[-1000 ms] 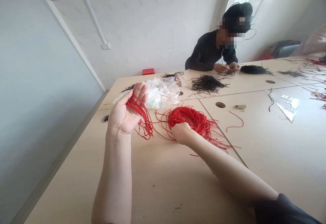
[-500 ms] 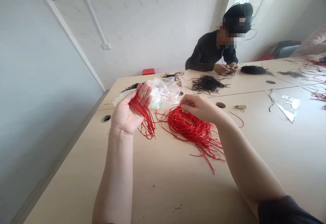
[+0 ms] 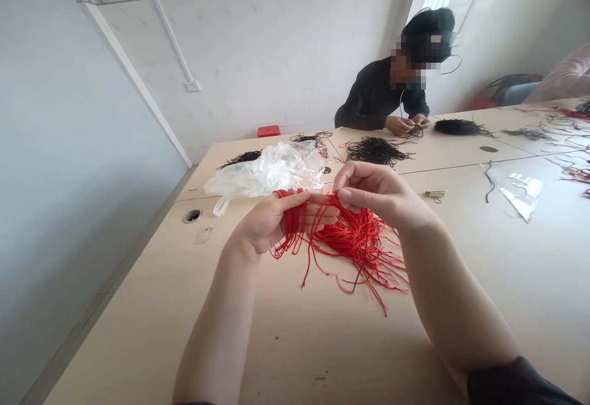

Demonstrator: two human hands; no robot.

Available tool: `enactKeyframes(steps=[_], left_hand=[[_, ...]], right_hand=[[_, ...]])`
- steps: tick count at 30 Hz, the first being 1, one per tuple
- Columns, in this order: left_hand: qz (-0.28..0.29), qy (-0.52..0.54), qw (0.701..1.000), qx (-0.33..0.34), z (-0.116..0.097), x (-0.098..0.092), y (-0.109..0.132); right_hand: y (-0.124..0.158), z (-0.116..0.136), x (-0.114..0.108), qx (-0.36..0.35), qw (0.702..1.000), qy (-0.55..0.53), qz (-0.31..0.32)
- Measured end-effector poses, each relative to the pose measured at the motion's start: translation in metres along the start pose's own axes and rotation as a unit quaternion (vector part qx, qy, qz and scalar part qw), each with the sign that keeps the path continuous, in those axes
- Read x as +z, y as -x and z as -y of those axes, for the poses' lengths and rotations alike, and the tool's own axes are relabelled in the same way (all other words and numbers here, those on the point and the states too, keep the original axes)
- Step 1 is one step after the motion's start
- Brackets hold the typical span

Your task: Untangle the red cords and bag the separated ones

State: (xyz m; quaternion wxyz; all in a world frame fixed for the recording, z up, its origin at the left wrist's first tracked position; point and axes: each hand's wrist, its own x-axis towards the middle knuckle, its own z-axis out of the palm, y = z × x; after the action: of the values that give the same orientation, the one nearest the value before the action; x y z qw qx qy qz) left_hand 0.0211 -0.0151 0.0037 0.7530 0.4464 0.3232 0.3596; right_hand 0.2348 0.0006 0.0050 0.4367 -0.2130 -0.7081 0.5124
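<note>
Over the pale table [image 3: 138, 331], mid-frame, the left hand [image 3: 265, 227] grips a red string bunch [image 3: 295, 224], the right hand [image 3: 385, 199] pinching its right end.

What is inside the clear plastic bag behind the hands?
Something pale green shows through the plastic bag beyond the red cords; its crumpled folds hide what it is and anything else inside.

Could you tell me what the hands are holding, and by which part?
The left hand holds a bundle of red cords near their upper ends, the rest dangling. The right hand pinches strands of the red cord pile at their top.
</note>
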Motion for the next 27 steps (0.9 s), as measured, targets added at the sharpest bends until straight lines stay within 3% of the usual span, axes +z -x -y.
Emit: enactKeyframes(steps=[6, 12, 19, 23, 27], left_hand=[[0.048, 0.022, 0.998, -0.023, 0.004, 0.001, -0.004], [0.064, 0.033, 0.996, -0.043, 0.004, 0.002, -0.007], [0.037, -0.003, 0.999, -0.007, 0.004, 0.007, -0.003], [0.041, -0.008, 0.999, 0.006, 0.004, 0.007, -0.001], [0.049, -0.015, 0.999, 0.011, 0.003, 0.008, -0.001]], right_hand=[[-0.003, -0.005, -0.003, -0.025, 0.996, 0.088, 0.022], [-0.004, -0.010, -0.006, -0.089, 0.967, 0.239, 0.009], [-0.005, -0.014, -0.001, -0.128, 0.944, 0.303, -0.015], [-0.007, -0.021, 0.001, -0.154, 0.915, 0.367, -0.061], [-0.007, -0.026, 0.001, -0.156, 0.896, 0.411, -0.066]])
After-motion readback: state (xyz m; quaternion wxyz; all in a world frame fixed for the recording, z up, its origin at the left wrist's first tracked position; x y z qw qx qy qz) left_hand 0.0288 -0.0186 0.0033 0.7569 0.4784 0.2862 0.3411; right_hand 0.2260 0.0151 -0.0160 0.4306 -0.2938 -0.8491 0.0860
